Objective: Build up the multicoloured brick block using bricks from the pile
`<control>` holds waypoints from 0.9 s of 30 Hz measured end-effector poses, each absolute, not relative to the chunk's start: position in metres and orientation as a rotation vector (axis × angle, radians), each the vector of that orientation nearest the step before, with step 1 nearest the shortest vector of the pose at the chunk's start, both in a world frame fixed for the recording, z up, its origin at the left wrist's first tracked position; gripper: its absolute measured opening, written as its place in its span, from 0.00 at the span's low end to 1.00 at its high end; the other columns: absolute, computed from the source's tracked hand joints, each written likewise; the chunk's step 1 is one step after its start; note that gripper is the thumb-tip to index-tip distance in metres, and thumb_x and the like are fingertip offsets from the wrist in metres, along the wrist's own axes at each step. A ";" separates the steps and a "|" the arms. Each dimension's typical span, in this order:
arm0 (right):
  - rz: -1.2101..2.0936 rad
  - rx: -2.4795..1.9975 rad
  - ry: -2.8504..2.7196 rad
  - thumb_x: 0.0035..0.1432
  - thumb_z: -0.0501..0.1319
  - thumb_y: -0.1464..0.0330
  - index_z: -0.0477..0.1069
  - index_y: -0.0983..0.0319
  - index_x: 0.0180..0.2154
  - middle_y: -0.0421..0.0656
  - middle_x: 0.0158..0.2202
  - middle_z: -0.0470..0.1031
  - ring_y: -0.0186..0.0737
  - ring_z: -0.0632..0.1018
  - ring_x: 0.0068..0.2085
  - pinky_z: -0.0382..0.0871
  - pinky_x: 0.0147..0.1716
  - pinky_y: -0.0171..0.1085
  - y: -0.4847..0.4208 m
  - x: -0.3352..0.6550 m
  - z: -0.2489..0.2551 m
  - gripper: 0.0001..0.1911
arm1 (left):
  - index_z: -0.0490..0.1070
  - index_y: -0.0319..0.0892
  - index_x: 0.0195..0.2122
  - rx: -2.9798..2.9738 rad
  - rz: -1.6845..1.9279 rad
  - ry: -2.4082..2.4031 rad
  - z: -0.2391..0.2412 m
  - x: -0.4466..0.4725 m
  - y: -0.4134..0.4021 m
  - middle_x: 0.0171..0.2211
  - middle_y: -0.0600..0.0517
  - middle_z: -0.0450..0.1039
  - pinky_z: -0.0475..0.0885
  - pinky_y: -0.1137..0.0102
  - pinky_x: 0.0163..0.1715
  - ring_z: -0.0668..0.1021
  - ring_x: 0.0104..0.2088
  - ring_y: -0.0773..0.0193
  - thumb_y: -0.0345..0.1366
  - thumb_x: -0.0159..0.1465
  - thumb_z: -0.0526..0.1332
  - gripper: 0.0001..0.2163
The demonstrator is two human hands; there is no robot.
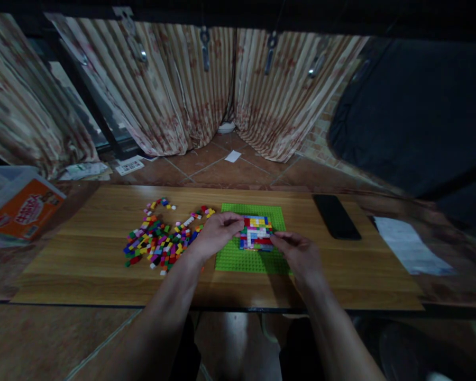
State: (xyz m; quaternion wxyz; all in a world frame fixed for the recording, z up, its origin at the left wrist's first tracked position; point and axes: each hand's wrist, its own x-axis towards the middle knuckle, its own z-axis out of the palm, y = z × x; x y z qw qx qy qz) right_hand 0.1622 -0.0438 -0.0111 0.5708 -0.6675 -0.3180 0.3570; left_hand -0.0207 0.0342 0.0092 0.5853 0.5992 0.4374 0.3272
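A multicoloured build of toy bricks [257,234] sits on a green studded baseplate [244,260], with white, yellow, red and blue pieces showing. At its left edge my left hand [218,228] is closed, thumb and forefinger pinched against the bricks. My right hand [299,251] grips the right edge in the same way, fingertips near a green piece. Whether either hand has a separate small brick between the fingertips is too small to tell. Left of the baseplate lies a heap of loose toy bricks [164,241] in many colours, partly hidden behind my left hand.
The wooden table [91,248] carries a black phone [336,216] right of the baseplate. Beyond the table's right end is a white sheet [412,246]. A clear plastic box with an orange label [26,209] stands at the left. Striped curtains [170,90] hang behind.
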 end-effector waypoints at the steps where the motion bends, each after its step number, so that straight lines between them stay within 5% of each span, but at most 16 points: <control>1: 0.847 -1.565 -0.751 0.33 0.73 0.58 0.78 0.62 0.25 0.41 0.22 0.78 0.38 0.74 0.24 0.67 0.24 0.36 -0.044 0.162 -0.010 0.17 | 0.78 0.39 0.35 1.397 0.766 1.022 0.009 -0.021 0.034 0.25 0.54 0.76 0.69 0.73 0.28 0.73 0.26 0.69 0.41 0.56 0.66 0.11; 14: 0.866 -1.579 -0.822 0.38 0.71 0.57 0.78 0.62 0.24 0.39 0.20 0.75 0.36 0.72 0.24 0.64 0.24 0.35 -0.042 0.164 -0.009 0.15 | 0.77 0.39 0.35 1.377 0.751 1.016 0.006 -0.023 0.035 0.27 0.54 0.75 0.67 0.72 0.30 0.72 0.25 0.70 0.36 0.56 0.64 0.08; 27: 0.905 -1.518 -0.688 0.33 0.73 0.58 0.79 0.62 0.27 0.41 0.25 0.78 0.36 0.73 0.26 0.66 0.26 0.35 -0.041 0.168 -0.021 0.17 | 0.76 0.38 0.34 1.369 0.775 0.996 0.001 -0.023 0.036 0.26 0.55 0.74 0.64 0.73 0.28 0.71 0.25 0.70 0.38 0.56 0.64 0.09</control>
